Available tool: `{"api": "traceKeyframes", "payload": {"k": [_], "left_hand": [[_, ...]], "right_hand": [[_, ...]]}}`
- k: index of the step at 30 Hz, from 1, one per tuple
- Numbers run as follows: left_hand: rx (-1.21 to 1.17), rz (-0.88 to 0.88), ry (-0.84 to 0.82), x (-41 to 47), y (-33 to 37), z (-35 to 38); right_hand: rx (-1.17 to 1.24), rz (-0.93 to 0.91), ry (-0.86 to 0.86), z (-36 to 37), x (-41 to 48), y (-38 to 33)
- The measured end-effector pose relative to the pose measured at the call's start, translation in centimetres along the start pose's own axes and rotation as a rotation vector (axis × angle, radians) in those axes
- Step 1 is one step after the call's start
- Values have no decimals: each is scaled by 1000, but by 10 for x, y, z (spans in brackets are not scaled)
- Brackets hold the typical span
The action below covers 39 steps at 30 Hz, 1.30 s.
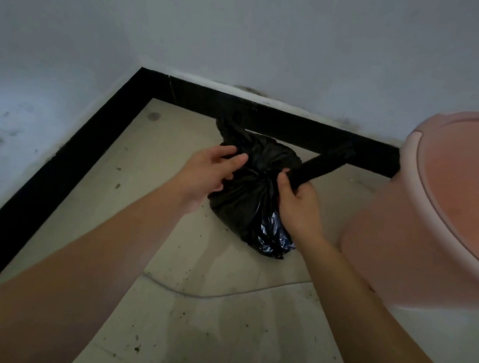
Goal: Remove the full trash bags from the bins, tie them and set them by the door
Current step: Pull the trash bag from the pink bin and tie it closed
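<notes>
Trash bag (247,206) | left hand (208,174) rests on top | right hand (296,204) grips tail (322,165)

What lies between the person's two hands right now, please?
The black trash bag lies between them in the head view: its gathered top sits between the left hand, touching its side, and the right hand, gripping one twisted ear.

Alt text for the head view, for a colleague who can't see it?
A black bag sits on the floor in a corner; the right hand grips its twisted end, the left hand touches its top. A pink bin stands at right.
</notes>
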<state>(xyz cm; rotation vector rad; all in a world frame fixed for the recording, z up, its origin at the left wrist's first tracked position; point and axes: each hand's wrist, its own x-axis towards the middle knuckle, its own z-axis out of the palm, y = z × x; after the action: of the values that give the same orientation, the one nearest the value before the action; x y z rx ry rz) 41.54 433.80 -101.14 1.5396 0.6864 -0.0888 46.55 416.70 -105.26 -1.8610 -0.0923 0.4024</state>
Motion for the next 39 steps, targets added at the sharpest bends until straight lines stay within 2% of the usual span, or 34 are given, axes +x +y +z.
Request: {"api": "traceKeyframes", "payload": {"k": [3, 7, 11, 13, 15, 18, 22, 25, 27, 29, 31, 35, 37, 39], "left_hand": [[113, 52, 82, 7, 8, 11], [168, 108, 133, 24, 15, 27], [-74, 236, 294, 33, 13, 39], [-270, 256, 259, 30, 17, 41], [-419, 222, 164, 30, 21, 40], [-447, 113, 136, 30, 18, 37], [-360, -100, 321, 45, -8, 19], [-275, -185, 539, 57, -26, -6], [-230, -200, 578, 58, -31, -13], [-218, -148, 484, 53, -27, -11], [-212, -33, 300, 45, -18, -8], [-110, 150, 34, 27, -14, -5], [-57, 204, -12, 19, -21, -1], [-3, 224, 35, 18, -28, 5]], "right_hand": [[113, 3, 3, -2, -8, 9], [134, -32, 52, -2, -12, 6], [162, -79, 212, -1, -12, -4], [206, -125, 292, -1, -13, -12], [269, -152, 347, 0, -11, -18], [266, -157, 368, 0, -6, -15], [183, -72, 233, -10, -8, 5], [55, -87, 137, -21, -20, 16], [-11, -104, 95, -22, -27, 17], [-86, -86, 106, -24, -27, 15], [-176, -70, 159, -29, -21, 13], [-423, -180, 253, -35, -14, 6], [-639, -227, 231, -26, -10, 8], [-872, -224, 137, -14, -3, 23]]}}
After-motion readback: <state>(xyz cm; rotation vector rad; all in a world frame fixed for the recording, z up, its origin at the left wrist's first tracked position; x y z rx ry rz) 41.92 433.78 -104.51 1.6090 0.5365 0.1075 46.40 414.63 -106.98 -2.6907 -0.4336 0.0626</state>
